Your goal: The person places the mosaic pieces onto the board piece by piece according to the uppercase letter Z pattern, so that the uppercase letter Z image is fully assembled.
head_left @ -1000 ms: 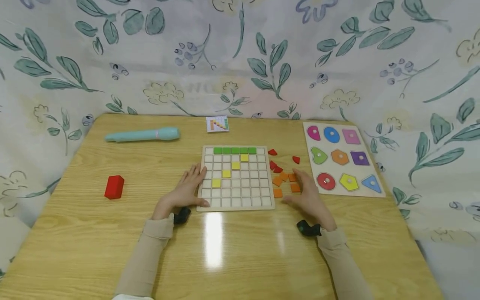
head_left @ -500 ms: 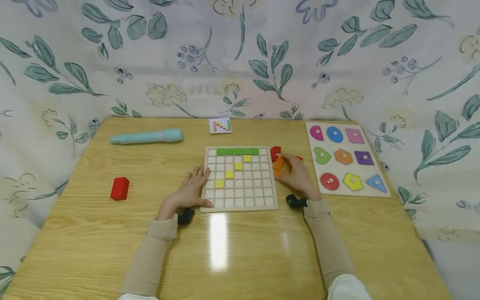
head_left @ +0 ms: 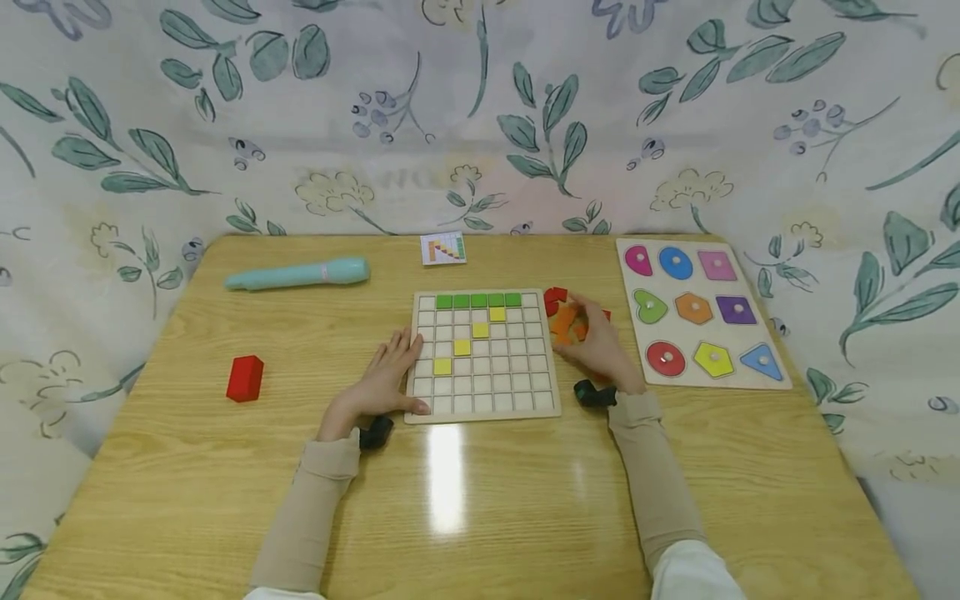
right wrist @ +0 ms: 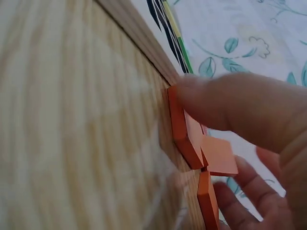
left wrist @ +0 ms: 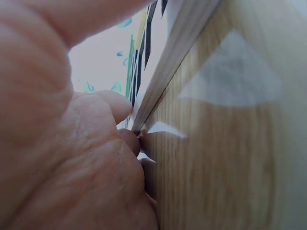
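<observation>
A wooden grid board lies flat, with a row of green tiles at its far side and a diagonal of yellow tiles. My left hand rests at its left edge, fingers spread, thumb on the near corner. Beside the right edge, my right hand curves around a heap of orange square tiles. In the right wrist view, the thumb touches one orange tile; the fingertips are behind others, one tile tilted. Red pieces lie at the heap's far side, partly hidden by the hand.
A small pattern card lies behind the board. A shape puzzle board sits to the right. On the left are a light-blue pen-like stick and a red block. A curtain hangs behind the table.
My right hand has moved in toward the grid board and drawn the scattered orange tiles into a heap near the red pieces. The left hand has stayed on the board's edge.
</observation>
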The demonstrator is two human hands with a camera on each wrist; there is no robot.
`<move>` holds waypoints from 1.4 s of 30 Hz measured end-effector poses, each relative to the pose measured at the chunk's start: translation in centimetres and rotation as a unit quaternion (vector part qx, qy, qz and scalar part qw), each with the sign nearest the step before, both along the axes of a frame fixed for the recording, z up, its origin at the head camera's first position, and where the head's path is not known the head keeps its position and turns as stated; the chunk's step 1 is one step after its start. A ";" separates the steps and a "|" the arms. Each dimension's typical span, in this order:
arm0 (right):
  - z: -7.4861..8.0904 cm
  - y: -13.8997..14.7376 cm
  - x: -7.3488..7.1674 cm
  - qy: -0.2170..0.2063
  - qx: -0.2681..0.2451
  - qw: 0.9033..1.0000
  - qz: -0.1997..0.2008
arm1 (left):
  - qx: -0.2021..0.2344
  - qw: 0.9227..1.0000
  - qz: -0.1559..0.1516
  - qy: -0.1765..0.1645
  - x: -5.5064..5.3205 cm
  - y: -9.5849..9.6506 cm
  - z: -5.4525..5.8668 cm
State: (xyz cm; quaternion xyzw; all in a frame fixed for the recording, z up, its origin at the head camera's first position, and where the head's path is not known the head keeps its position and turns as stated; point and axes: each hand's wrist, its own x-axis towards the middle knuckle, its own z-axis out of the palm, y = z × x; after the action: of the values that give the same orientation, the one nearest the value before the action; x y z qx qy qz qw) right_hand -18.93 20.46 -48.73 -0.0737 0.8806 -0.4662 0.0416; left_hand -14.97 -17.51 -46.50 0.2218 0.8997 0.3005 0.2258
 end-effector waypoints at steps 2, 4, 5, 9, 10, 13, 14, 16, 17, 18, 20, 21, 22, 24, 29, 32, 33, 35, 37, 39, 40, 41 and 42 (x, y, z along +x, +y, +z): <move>0.1 -0.1 0.1 -0.001 -0.034 0.999 -0.013 | 0.004 1.000 0.000 -0.003 0.0 0.0 0.0; 0.1 -0.3 0.2 0.000 -0.062 0.997 -0.035 | 0.008 1.000 0.001 -0.003 0.1 0.0 0.0; 0.2 -0.4 0.2 0.001 -0.073 0.996 -0.047 | 0.009 1.000 0.001 -0.003 0.1 0.0 0.0; 0.1 -0.9 0.2 0.007 -0.098 0.991 -0.089 | 0.008 1.000 0.001 -0.003 0.1 -0.1 -0.1; 0.2 -1.1 0.3 0.008 -0.105 0.990 -0.095 | 0.008 1.000 0.001 -0.003 0.0 -0.1 -0.1; 1.4 -1.7 0.7 0.013 -0.104 0.989 -0.102 | 0.007 1.000 0.002 -0.006 0.0 -0.2 -0.1; 1.9 -1.9 0.9 0.012 -0.106 0.989 -0.107 | 0.007 1.000 0.002 -0.006 0.0 -0.2 -0.1; 3.0 -2.3 1.3 0.015 -0.109 0.987 -0.117 | 0.008 1.000 0.002 -0.007 0.1 -0.1 0.1; 3.4 -2.5 1.5 0.016 -0.109 0.986 -0.124 | 0.008 1.000 0.002 -0.007 0.1 -0.1 0.1; 3.4 -2.6 1.5 0.024 -0.116 0.984 -0.130 | 0.009 1.000 0.002 -0.007 0.1 -0.1 0.2; 2.9 -2.8 1.2 0.036 -0.130 0.981 -0.140 | 0.008 1.000 0.002 -0.007 0.2 -0.1 0.3; 2.7 -3.0 1.1 0.037 -0.140 0.980 -0.140 | 0.008 1.000 0.002 -0.007 0.2 -0.1 0.3; 2.4 -3.2 1.0 0.039 -0.147 0.979 -0.136 | 0.008 1.000 0.002 -0.006 0.2 -0.1 0.4; 2.1 -4.2 0.9 0.041 -0.160 0.980 -0.114 | 0.010 1.000 0.004 -0.006 0.2 -0.1 0.4; 2.9 -8.4 2.5 0.029 -0.111 0.993 0.025 | 0.008 1.000 0.002 -0.003 0.2 -0.1 0.2; 3.2 -11.2 3.5 0.023 -0.061 0.989 0.133 | 0.004 1.000 0.003 0.004 0.2 -0.1 0.1; 3.3 -12.0 3.8 0.020 -0.048 0.985 0.165 | 0.004 1.000 0.004 0.005 0.2 0.0 0.1; 3.4 -13.2 4.4 0.020 -0.018 0.976 0.215 | 0.007 1.000 0.007 0.005 0.2 0.0 0.0; 3.6 -14.2 4.8 0.029 0.016 0.968 0.248 | 0.009 1.000 0.006 0.004 0.1 -0.1 0.0; 3.7 -14.8 5.0 0.043 0.046 0.961 0.270 | 0.007 1.000 0.005 0.002 0.1 -0.1 -0.1; 3.7 -15.0 5.0 0.050 0.057 0.958 0.276 | 0.004 1.000 0.004 0.001 0.1 -0.2 -0.1; 3.7 -15.2 5.1 0.056 0.066 0.956 0.281 | 0.001 1.000 0.005 0.000 0.1 -0.2 -0.2; 3.8 -15.3 5.1 0.060 0.069 0.954 0.286 | 0.000 1.000 0.004 0.001 0.1 -0.3 -0.2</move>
State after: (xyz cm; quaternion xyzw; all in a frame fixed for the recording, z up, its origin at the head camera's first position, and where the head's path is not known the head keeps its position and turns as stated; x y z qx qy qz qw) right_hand -13.88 5.13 -44.96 -0.3471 0.8535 -0.3679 0.1253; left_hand -14.87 -17.82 -46.68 0.2182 0.9006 0.3018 0.2239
